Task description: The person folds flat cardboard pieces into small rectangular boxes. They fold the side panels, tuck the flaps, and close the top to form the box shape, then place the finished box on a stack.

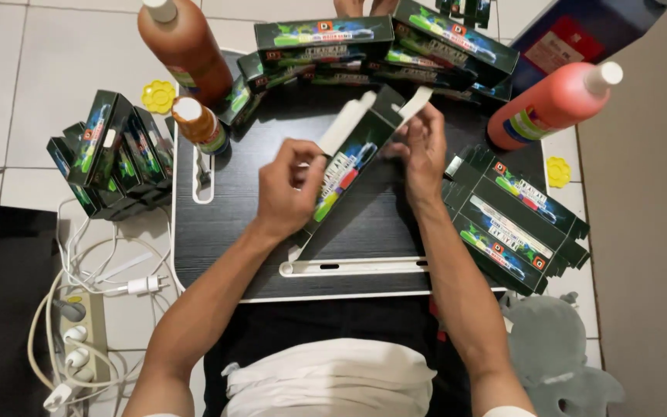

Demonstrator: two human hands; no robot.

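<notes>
Both hands, left hand (287, 189) and right hand (424, 150), clasp the slanted carton (353, 166) between them, seemingly by its edges.

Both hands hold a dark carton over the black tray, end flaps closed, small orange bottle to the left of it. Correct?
Not quite. In the head view the left hand and right hand do hold the dark carton over the black tray, and the small orange bottle is to its left, but the carton's end flaps stand open.
</notes>
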